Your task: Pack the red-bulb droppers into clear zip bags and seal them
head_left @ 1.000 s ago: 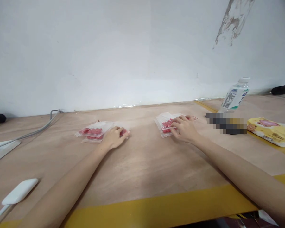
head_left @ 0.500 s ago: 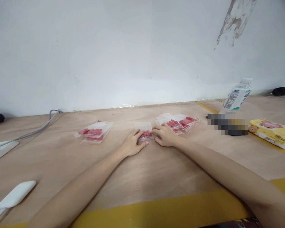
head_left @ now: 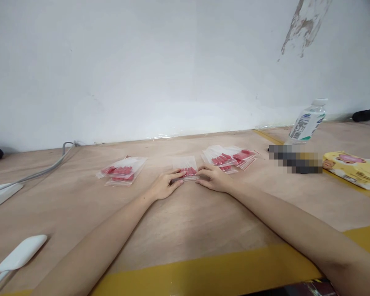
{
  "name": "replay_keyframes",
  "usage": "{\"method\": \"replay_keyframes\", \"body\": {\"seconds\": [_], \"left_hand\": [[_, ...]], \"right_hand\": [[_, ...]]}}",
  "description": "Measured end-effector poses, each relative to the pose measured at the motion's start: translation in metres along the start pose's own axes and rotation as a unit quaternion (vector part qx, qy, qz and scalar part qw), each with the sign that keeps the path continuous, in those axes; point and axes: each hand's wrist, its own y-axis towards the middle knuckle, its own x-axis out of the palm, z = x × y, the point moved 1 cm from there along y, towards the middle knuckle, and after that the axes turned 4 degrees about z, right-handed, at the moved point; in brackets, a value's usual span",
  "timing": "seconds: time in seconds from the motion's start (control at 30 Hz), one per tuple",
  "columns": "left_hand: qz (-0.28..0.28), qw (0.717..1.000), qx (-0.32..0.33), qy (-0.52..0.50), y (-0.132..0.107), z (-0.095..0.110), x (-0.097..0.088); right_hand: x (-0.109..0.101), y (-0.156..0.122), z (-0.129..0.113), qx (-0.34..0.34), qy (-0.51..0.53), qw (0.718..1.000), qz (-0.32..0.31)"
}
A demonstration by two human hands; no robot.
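A small clear zip bag [head_left: 188,170] with red capsule-shaped pieces lies on the brown table between my two hands. My left hand [head_left: 167,184] grips its near left corner, fingers curled over the edge and thumb beneath them. At the near right corner, my right hand [head_left: 214,178] holds the bag in the same way, its fingertips bent onto the plastic. Just right of that hand, overlapping zip bags [head_left: 221,158] of red pieces are piled. Another small pile of filled zip bags [head_left: 122,172] rests to the left.
A clear bottle [head_left: 307,123] stands back right, near a blurred dark object [head_left: 296,159] and a yellow packet [head_left: 353,167]. At left are a white power strip [head_left: 4,193] with a grey cable and a white device [head_left: 23,251]. A wall [head_left: 126,74] rises behind the table.
My left hand has shifted slightly left and its thumb has drawn back toward the bag's corner. My right hand has moved a little nearer the bag's near edge. More of the bag shows.
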Motion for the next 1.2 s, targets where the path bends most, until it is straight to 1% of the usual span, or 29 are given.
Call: {"method": "replay_keyframes", "body": {"seconds": [0.13, 0.2, 0.3, 0.37, 0.6, 0.73, 0.9, 1.0, 1.2], "left_hand": [[0.003, 1.000, 0.006, 0.006, 0.000, -0.001, -0.001], [0.022, 0.999, 0.029, 0.025, -0.001, -0.001, -0.001], [0.070, 0.993, 0.076, 0.060, 0.001, 0.001, 0.002], [0.089, 0.989, 0.100, 0.069, 0.006, 0.004, 0.007], [0.103, 0.973, 0.178, 0.102, 0.030, 0.015, 0.027], [0.101, 0.963, 0.209, 0.138, 0.039, 0.015, 0.033], [0.086, 0.951, 0.242, 0.171, 0.044, 0.014, 0.033], [0.084, 0.948, 0.251, 0.179, 0.043, 0.014, 0.031], [0.092, 0.947, 0.242, 0.188, 0.031, 0.014, 0.016]], "right_hand": [[0.001, 0.002, 0.000, -0.042, -0.121, 0.992, 0.003], [0.001, 0.003, 0.001, -0.052, -0.146, 0.988, 0.003], [0.000, 0.004, 0.000, -0.053, -0.152, 0.987, -0.004], [0.000, 0.005, 0.000, -0.048, -0.152, 0.987, -0.007], [0.002, 0.005, 0.001, -0.028, -0.138, 0.990, -0.010], [0.004, 0.004, 0.001, -0.022, -0.138, 0.990, -0.011], [0.004, 0.006, -0.002, -0.045, -0.150, 0.987, -0.025], [0.002, 0.008, -0.004, -0.057, -0.142, 0.988, -0.024], [0.000, 0.006, -0.004, -0.047, -0.122, 0.991, -0.016]]}}
